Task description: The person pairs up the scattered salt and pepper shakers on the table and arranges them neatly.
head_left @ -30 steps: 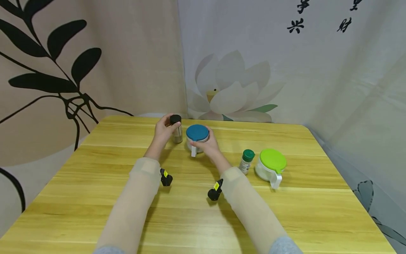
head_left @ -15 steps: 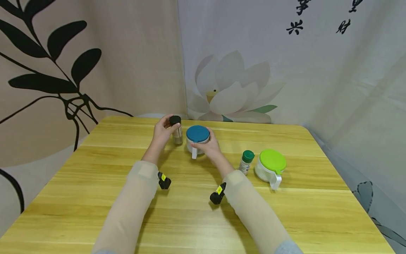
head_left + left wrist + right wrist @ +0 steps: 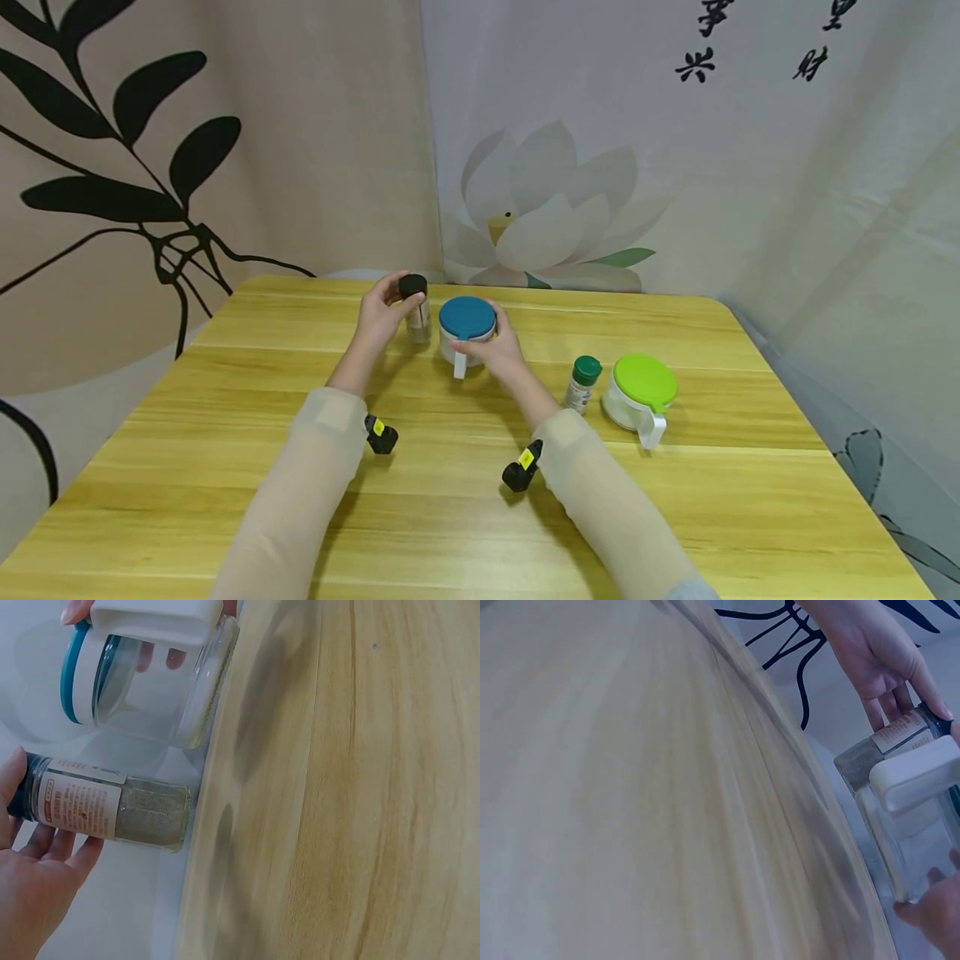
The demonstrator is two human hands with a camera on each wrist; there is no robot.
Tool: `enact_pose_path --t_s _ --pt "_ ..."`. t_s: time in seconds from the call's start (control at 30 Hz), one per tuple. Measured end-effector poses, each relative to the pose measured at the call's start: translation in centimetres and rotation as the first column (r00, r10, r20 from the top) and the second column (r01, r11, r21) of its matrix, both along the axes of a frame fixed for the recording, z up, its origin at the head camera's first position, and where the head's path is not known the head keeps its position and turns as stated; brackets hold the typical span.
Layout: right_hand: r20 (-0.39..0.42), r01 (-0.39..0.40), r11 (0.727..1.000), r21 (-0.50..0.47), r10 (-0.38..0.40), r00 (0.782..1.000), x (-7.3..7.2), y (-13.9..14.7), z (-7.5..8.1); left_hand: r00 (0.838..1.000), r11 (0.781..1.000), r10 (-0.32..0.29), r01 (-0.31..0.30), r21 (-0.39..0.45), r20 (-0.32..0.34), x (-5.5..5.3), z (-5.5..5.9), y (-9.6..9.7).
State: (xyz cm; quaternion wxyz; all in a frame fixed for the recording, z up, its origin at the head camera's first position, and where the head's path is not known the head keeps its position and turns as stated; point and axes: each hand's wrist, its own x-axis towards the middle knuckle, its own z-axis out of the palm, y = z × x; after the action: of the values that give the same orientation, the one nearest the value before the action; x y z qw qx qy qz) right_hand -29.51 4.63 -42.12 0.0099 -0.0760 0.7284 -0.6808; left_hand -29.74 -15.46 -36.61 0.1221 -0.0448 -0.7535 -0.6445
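Note:
My left hand (image 3: 378, 319) grips a small glass spice bottle (image 3: 420, 323) around its black cap and upper part. In the left wrist view this bottle (image 3: 154, 814) has a printed label and greyish powder inside. Just right of it, my right hand (image 3: 498, 346) holds a glass jar (image 3: 467, 317) with a blue lid, thumb at the front and fingers around the far side. The jar's white handle (image 3: 922, 772) points back toward me. Both containers are upright and side by side, and their shadows fall on the wooden table (image 3: 337, 787) apart from their bases.
To the right stand a green-capped spice bottle (image 3: 582, 383) and a jar with a lime-green lid (image 3: 645, 379) and white handle. A printed curtain (image 3: 555, 167) hangs behind the table's far edge. Black wrist cameras (image 3: 381, 435) sit inside both forearms.
Both forearms have drifted slightly outward and toward me. The blue-lidded jar and the black-capped bottle have shifted a very little nearer, with both grips unchanged.

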Motion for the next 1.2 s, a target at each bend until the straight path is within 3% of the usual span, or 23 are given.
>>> enact_pose_path --t_s 0.17,0.47,0.73,1.2 --pt "-0.032 -0.024 1.000 -0.013 0.023 0.999 0.2 0.3 -0.3 1.000 1.000 -0.007 0.006 -0.015 -0.020 0.9 0.7 0.3" --pt "-0.017 -0.066 0.997 -0.044 0.065 0.998 0.7 0.8 0.1 0.998 1.000 -0.008 0.008 -0.014 -0.062 -0.6 -1.4 -0.1" --pt "-0.060 -0.039 0.999 -0.026 0.037 0.998 1.6 0.8 0.4 0.996 1.000 0.005 -0.007 -0.019 -0.092 -0.1 -1.5 -0.1" --pt "-0.066 -0.023 1.000 -0.013 0.022 0.998 2.8 1.2 0.6 0.998 0.999 0.027 -0.025 0.039 -0.064 1.3 -1.3 -0.3"
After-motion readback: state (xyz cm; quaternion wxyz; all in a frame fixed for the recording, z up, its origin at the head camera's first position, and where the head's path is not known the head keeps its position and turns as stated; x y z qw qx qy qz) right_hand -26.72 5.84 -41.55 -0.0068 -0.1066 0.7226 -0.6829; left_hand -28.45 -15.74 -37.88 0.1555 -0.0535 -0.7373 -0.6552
